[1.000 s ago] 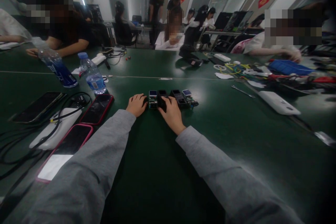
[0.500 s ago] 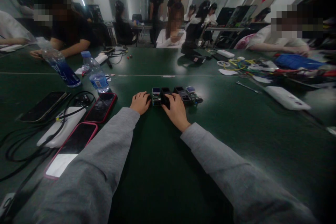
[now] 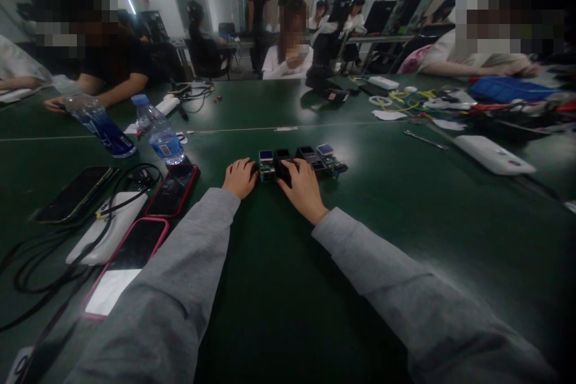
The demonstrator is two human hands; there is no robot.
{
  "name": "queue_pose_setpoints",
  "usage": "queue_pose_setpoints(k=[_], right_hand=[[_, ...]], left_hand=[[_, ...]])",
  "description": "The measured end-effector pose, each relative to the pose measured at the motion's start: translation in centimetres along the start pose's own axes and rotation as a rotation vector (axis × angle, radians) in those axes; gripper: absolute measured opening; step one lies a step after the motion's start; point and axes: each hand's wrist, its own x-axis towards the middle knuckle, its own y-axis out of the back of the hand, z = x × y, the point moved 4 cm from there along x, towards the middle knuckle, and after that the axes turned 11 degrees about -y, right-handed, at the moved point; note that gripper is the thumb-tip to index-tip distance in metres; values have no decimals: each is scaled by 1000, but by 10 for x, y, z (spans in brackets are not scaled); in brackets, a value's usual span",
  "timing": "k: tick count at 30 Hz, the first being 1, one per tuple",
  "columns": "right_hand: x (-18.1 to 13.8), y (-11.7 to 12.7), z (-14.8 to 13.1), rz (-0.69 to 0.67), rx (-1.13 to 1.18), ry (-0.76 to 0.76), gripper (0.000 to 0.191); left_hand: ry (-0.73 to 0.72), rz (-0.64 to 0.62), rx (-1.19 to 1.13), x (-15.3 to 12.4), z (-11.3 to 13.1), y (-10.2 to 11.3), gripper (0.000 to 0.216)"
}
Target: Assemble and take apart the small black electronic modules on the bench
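Observation:
My left hand (image 3: 240, 179) rests on the table with its fingers loosely spread, just left of a small green circuit board with a little screen (image 3: 266, 165). Whether its fingertips touch that board I cannot tell. Thumb and fingers of my right hand (image 3: 303, 191) close around a small black case (image 3: 282, 156), partly hidden behind them. Right of it lies a second black case (image 3: 311, 157) with openings in its face. A second circuit board with a screen (image 3: 329, 159) stands at the right end of this row.
On the left lie a red-edged phone (image 3: 173, 191), a pink-cased phone (image 3: 139, 246), a dark phone (image 3: 76, 193), a white power bank (image 3: 105, 228) and black cables. Two bottles stand behind, one being a water bottle (image 3: 162, 137). A wrench (image 3: 425, 140) and white box (image 3: 492, 155) lie right.
The view has tilted slightly, shifting the surroundings. Both hands and the row of cases and boards keep nearly the same places relative to each other.

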Motion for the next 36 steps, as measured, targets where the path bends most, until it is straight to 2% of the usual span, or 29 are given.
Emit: queue_pose_setpoints(k=[5, 18, 25, 36], right_hand=[[-1, 3, -3, -24, 27, -9, 45], [-6, 6, -9, -50, -5, 62, 52], [-6, 8, -8, -53, -3, 43, 50], [-8, 5, -9, -36, 14, 65, 47]], left_hand=[[-6, 2, -5, 0, -2, -3, 42], [-1, -9, 15, 0, 2, 0, 43], [-23, -24, 16, 0, 1, -2, 45], [-33, 14, 28, -1, -1, -4, 45]])
